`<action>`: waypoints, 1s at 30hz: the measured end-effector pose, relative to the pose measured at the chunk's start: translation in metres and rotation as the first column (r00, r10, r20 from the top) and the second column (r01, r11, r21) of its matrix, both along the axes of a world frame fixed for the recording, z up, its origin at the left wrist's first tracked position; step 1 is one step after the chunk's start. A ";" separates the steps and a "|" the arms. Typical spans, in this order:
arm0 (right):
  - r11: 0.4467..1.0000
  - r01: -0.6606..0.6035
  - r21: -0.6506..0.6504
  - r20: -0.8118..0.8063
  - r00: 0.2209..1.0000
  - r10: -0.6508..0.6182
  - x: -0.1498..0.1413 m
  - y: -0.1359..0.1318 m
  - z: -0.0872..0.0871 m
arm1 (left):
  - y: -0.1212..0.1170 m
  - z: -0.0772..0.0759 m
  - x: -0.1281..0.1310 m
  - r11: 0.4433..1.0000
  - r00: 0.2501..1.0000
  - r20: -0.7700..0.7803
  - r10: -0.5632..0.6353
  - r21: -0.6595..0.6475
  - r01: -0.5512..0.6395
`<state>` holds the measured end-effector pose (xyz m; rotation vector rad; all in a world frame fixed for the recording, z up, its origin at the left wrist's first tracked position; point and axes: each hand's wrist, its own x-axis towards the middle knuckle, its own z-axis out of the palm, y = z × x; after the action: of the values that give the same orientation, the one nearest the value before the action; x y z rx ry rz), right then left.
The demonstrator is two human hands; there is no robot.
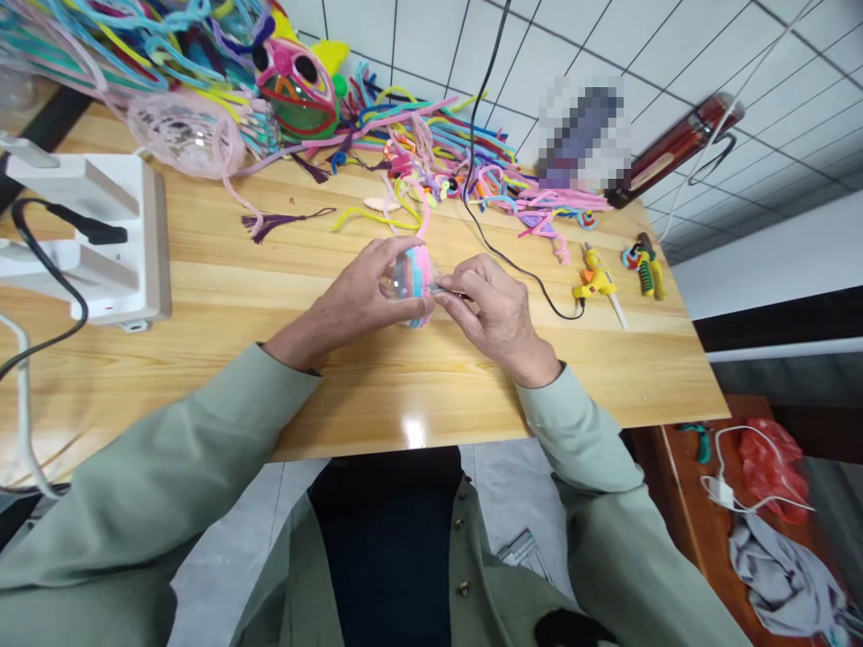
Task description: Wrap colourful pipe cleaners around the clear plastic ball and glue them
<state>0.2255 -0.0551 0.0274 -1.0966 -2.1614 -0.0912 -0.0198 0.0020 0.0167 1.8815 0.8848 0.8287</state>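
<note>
My left hand [364,296] is closed around a clear plastic ball [419,279] wrapped with pink and blue pipe cleaners, thumb below and fingers above. A pink pipe-cleaner end [424,211] rises behind it. At the ball's right side, my right hand [495,310] pinches a thin dark tool [460,295]; its kind is mostly hidden by the fingers. Just behind the ball lie yellow pipe cleaners [378,218] and a purple tassel [280,222].
A yellow glue gun [594,283] with a black cord and pliers [648,270] lie at right. Pipe cleaners [431,126], a decorated ball [297,90] and a red thermos [674,148] line the wall. A white power strip [128,243] stands left.
</note>
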 end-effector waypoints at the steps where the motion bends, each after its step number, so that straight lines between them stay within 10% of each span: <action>1: 1.000 0.009 -0.010 0.006 1.000 -0.009 0.000 0.000 0.000 | 0.000 0.000 0.000 1.000 1.000 -0.001 -0.003 0.002 0.003; 30: 1.000 -0.012 0.017 0.011 1.000 0.011 0.002 0.000 0.000 | 0.001 -0.002 -0.002 0.999 1.000 -0.020 -0.018 0.045 0.019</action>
<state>0.2272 -0.0548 0.0274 -1.0764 -2.1725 -0.1101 -0.0214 0.0032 0.0147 1.9369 0.8656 0.8263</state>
